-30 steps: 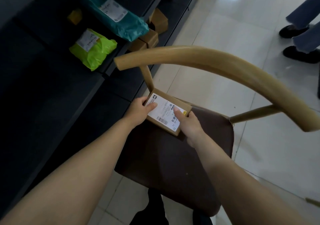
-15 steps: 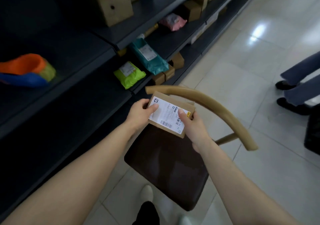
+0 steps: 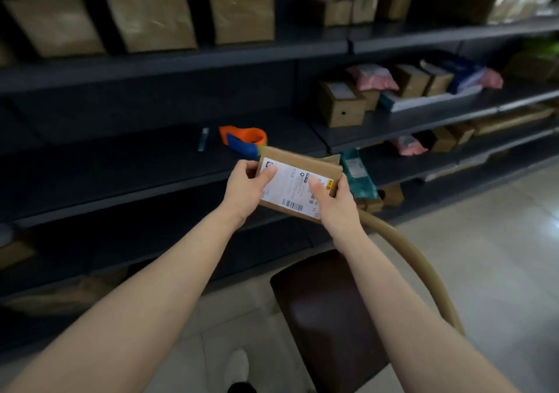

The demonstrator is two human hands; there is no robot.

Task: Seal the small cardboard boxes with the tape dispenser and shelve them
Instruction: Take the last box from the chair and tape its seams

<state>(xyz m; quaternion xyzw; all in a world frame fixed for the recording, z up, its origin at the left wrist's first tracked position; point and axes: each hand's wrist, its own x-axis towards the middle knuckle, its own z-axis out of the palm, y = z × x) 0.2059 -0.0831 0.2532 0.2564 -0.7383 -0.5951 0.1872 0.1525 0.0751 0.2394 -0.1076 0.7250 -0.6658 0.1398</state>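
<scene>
— Brown cardboard sits at the centre of the frame: we hold the small cardboard box point(image 3: 298, 180) up in front of the dark shelf point(image 3: 121, 153), with its white label facing us.
— How do we grip it?
— Our left hand point(image 3: 245, 191) curls round its left end, thumb on the label. Our right hand point(image 3: 334, 205) clasps the lower right corner, thumb on the label too.
— And the tape dispenser?
— The orange and blue tape dispenser point(image 3: 243, 140) lies on the shelf, just above and left of the box in the picture, with a thin bluish stick point(image 3: 203, 139) beside it.
— What else do we see?
— Blurred large boxes point(image 3: 151, 14) along the top, a teal parcel point(image 3: 358, 177) right of the box, and a chair point(image 3: 326, 317) with a dark seat at lower right.
</scene>
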